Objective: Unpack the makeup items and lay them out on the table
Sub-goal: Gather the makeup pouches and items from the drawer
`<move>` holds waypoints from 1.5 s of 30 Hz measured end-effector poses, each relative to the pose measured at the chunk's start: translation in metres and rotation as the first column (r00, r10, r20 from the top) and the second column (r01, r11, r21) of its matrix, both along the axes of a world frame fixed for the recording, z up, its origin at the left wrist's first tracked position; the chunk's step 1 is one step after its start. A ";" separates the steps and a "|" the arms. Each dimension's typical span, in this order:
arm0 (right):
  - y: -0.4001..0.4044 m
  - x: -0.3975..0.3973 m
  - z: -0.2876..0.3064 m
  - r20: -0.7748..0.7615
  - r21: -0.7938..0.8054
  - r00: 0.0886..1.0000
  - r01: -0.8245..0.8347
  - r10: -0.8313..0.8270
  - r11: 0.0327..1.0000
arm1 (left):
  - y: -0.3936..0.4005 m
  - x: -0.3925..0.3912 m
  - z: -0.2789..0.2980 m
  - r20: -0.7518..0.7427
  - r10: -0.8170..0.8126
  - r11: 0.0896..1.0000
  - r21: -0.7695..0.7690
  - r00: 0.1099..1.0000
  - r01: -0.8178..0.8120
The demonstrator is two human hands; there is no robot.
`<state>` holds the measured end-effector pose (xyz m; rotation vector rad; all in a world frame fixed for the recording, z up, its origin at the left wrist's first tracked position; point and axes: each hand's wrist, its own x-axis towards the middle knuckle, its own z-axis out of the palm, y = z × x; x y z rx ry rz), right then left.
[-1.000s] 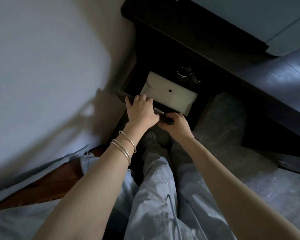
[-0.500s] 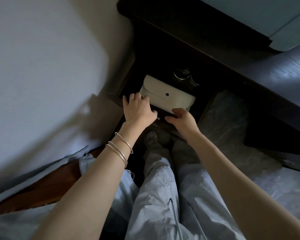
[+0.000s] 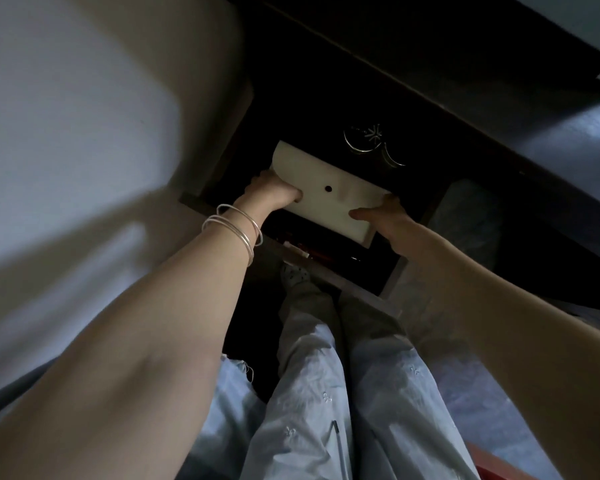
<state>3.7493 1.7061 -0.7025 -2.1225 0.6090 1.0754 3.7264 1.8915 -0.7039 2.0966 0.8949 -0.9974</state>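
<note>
A white flat pouch [image 3: 321, 192] with a dark snap button on its flap sits inside the open dark drawer [image 3: 347, 282]. My left hand [image 3: 274, 194], with thin silver bangles on the wrist, grips the pouch's left edge. At the pouch's right lower corner my right hand [image 3: 383, 214] holds it, thumb lying across the front. The pouch looks tilted, its near edge raised off the drawer floor. What is inside it is hidden.
The drawer belongs to a dark wooden cabinet [image 3: 413, 57] against a pale wall [image 3: 84, 150]. Two shiny curved items [image 3: 371, 143] lie at the back of the drawer. My legs in light trousers [image 3: 343, 393] stand just in front; grey floor lies to the right.
Both hands left the drawer's front edge and reached in. They now grip the white pouch on either side. The camera has come closer to the drawer.
</note>
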 end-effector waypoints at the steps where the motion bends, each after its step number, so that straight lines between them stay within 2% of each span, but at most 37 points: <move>1: 0.001 0.003 -0.004 -0.014 -0.002 1.000 0.018 -0.018 1.000 | 0.000 0.002 -0.003 -0.006 0.036 0.999 -0.003 0.999 -0.036; 7: 0.003 0.009 -0.016 -0.050 -0.046 0.983 0.174 -0.176 0.984 | 0.006 0.004 -0.009 -0.021 0.229 0.972 -0.053 0.973 -0.230; 13: 0.012 0.006 -0.003 -0.021 -0.083 0.968 0.247 -0.250 0.965 | 0.011 0.002 0.010 0.108 0.353 0.935 -0.010 0.929 -0.355; 19: -0.002 -0.010 0.032 -0.064 0.071 0.960 0.276 -0.272 0.959 | 0.016 -0.014 0.054 0.139 0.405 0.914 -0.044 0.904 -0.403; 24: -0.005 -0.027 0.087 -0.072 0.187 0.942 0.335 -0.327 0.923 | 0.023 -0.026 0.108 0.180 0.382 0.924 -0.096 0.907 -0.370; 29: -0.009 -0.044 0.137 0.001 0.308 0.935 0.338 -0.355 0.889 | 0.032 -0.029 0.161 0.235 0.358 0.932 -0.148 0.904 -0.331; 35: -0.027 -0.044 0.199 0.149 0.334 0.904 0.335 -0.400 0.881 | 0.016 -0.020 0.211 0.304 0.313 0.943 -0.214 0.900 -0.255; 41: -0.076 -0.043 0.214 0.231 0.339 0.840 0.403 -0.491 0.850 | -0.029 -0.002 0.238 0.363 0.130 0.977 -0.204 0.923 -0.058; 45: -0.122 -0.044 0.222 0.243 0.329 0.797 0.468 -0.552 0.820 | -0.075 0.013 0.246 0.338 -0.020 0.986 -0.150 0.941 0.075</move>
